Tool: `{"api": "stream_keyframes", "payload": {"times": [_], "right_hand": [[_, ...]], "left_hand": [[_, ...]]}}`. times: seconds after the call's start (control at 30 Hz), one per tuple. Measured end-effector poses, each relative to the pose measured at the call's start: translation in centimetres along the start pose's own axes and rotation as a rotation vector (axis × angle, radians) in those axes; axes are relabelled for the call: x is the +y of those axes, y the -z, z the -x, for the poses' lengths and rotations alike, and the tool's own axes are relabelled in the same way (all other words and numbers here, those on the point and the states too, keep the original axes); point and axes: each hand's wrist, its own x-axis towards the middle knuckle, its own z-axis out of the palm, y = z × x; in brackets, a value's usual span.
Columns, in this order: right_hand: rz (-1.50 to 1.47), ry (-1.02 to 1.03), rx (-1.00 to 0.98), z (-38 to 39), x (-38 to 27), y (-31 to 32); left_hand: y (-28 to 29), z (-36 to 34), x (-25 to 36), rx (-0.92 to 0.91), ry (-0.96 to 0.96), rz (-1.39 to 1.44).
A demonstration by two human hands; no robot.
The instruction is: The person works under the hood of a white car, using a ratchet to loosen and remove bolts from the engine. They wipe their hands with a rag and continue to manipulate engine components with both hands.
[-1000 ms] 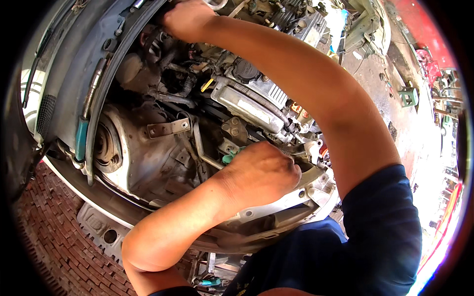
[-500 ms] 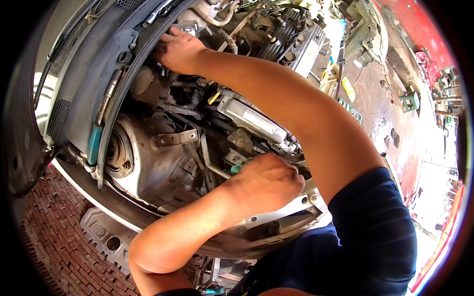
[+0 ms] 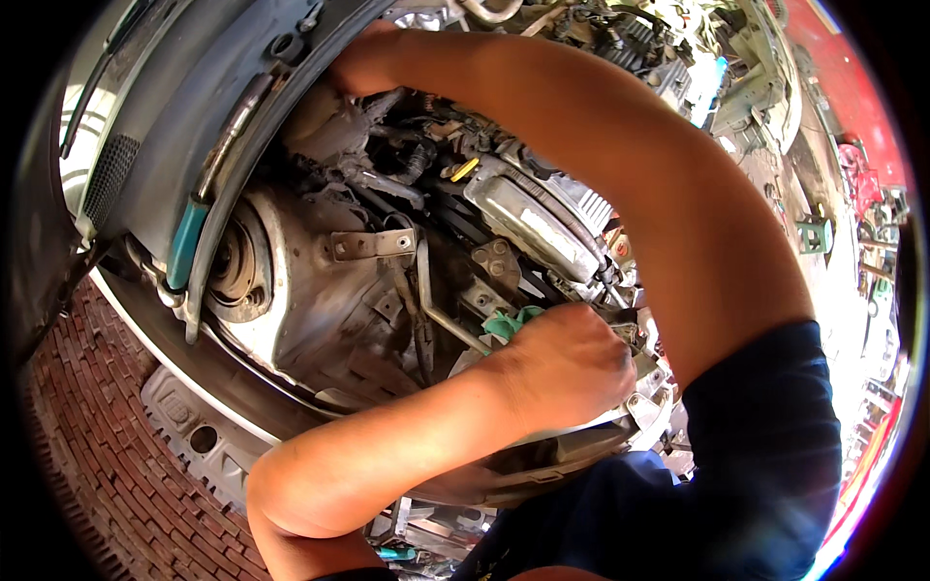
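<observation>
Two bare hands are spread across an open engine bay, its engine [image 3: 528,228] lying around one to two o'clock from the middle of the view. The left hand [image 3: 578,371] sits at four o'clock, back upward, knuckles bent and fingers tucked out of sight beside the front crossmember [image 3: 586,424]; it looks planted there as a prop for the leaning body, though I cannot tell how tightly it is closed. A crumpled green cloth [image 3: 508,321] pokes out at its thumb side, perhaps padding or wiping; whether the fingers grip it is hidden.

At eleven o'clock the right hand [image 3: 361,66] reaches down by the cowl [image 3: 172,111]. Its fingers are lost in shadow, so neither their opening nor anything held can be told. That arm arches high over the engine, probably because this suits a deep spot at the back.

Toward nine o'clock a teal-handled tool [image 3: 188,242] with a long steel shaft lies along the rubber seal [image 3: 197,312], whose raised edge likely keeps it from rolling in, within easy reach. The yellow dipstick loop [image 3: 465,170] shows at twelve.
</observation>
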Motion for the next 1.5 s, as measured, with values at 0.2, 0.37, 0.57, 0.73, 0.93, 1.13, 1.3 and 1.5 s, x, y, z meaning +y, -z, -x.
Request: {"api": "stream_keyframes", "payload": {"times": [0.2, 0.37, 0.57, 0.73, 0.93, 1.13, 1.3, 1.5], "right_hand": [[-0.351, -0.193, 0.133, -1.0, 0.1, 1.8], [-0.455, -0.479, 0.217, -0.3, 1.3, 1.9], [-0.113, -0.411, -0.109, 1.3, 2.8, 0.6], [-0.214, -0.482, 0.147, 1.8, 1.6, -0.4], [-0.048, -0.544, 0.107, 0.5, 1.7, -1.1], [-0.220, -0.446, 0.122, 0.5, 1.5, 1.6], [-0.563, -0.207, 0.353, -1.2, 0.1, 0.6], [-0.524, -0.261, 0.004, -1.9, 0.6, -0.3]], "left_hand": [[-0.1, 0.5, -0.1, 0.108, 0.005, -0.008], [0.9, -0.3, -0.3, -0.014, -0.030, 0.000], [-0.4, 0.3, 0.2, 0.127, 0.005, -0.052], [-0.2, 0.3, 0.9, 0.132, 0.052, -0.070], [-0.4, 0.0, 0.7, -0.038, -0.010, -0.095], [0.1, 0.0, -0.2, -0.060, 0.002, -0.025], [-0.4, 0.3, -0.2, 0.008, -0.031, -0.032], [-0.5, 0.4, -0.1, 0.031, -0.062, -0.060]]}}
